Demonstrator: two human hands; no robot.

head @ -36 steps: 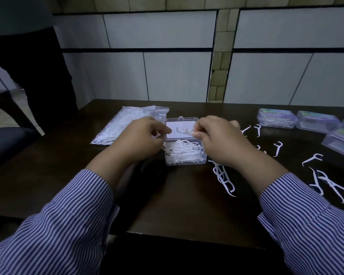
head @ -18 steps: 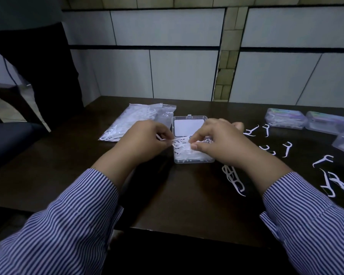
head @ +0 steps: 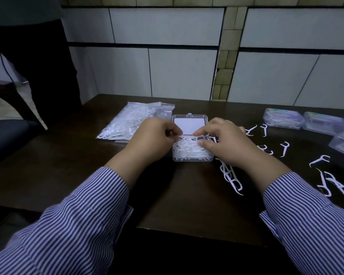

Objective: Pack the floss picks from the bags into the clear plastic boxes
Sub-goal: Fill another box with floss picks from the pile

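- Both hands have dropped from above the open clear box [head: 192,155] onto its pile of floss picks [head: 189,150].
- Left hand [head: 155,141] and right hand [head: 224,142], fingers curled, pinch picks at the pile's top.
- Box nearly full; bag [head: 135,120] just left, loose picks [head: 231,176] right.

Dim room, dark table [head: 187,205] against grey-panelled wall [head: 177,72]
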